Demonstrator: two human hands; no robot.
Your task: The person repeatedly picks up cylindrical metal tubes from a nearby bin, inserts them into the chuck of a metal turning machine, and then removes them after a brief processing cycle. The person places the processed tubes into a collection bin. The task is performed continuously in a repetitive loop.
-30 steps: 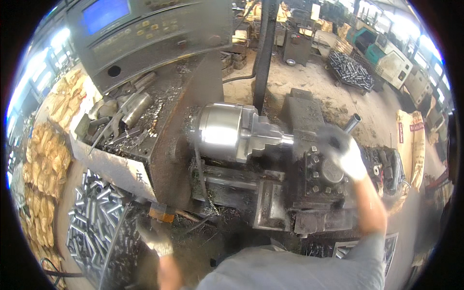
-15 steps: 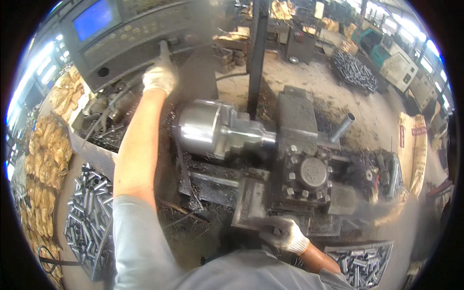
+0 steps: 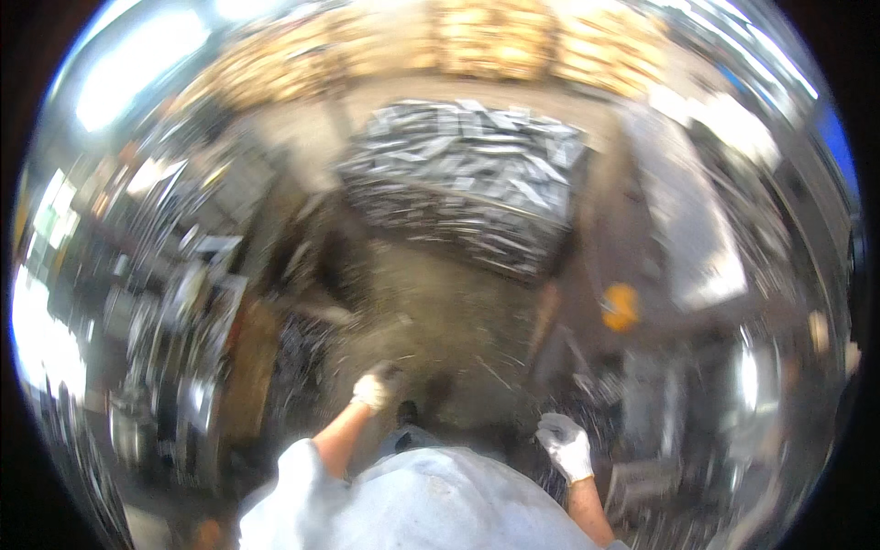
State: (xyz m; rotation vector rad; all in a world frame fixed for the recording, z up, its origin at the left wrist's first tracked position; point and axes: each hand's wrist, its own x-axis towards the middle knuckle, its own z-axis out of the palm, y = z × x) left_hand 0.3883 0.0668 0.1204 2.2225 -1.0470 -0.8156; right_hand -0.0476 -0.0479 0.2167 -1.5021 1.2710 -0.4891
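Observation:
My left hand [image 3: 374,390], in a white glove with darkened fingers, hangs in front of my body at the left, over the floor. Its fingers are smeared by motion, so whether it holds anything is unclear. My right hand [image 3: 566,446], in a white glove with a grey palm side, is held low at the right near dark machinery. Its fingers look loosely stretched, and nothing shows in them. Farther ahead, out of reach of both hands, short metal pieces [image 3: 467,151] fill a large dark bin [image 3: 458,217].
Stacks of tan sacks [image 3: 495,41] line the back. A grey slanted panel [image 3: 687,215] and a yellow-orange item [image 3: 621,307] are on the right. Blurred equipment [image 3: 183,339] stands on the left. Brown floor [image 3: 431,289] lies between me and the bin.
My view has swung away from the machine with the shiny chuck toward the bin. My left hand has come down from the control panel; my right hand has left the machine's front.

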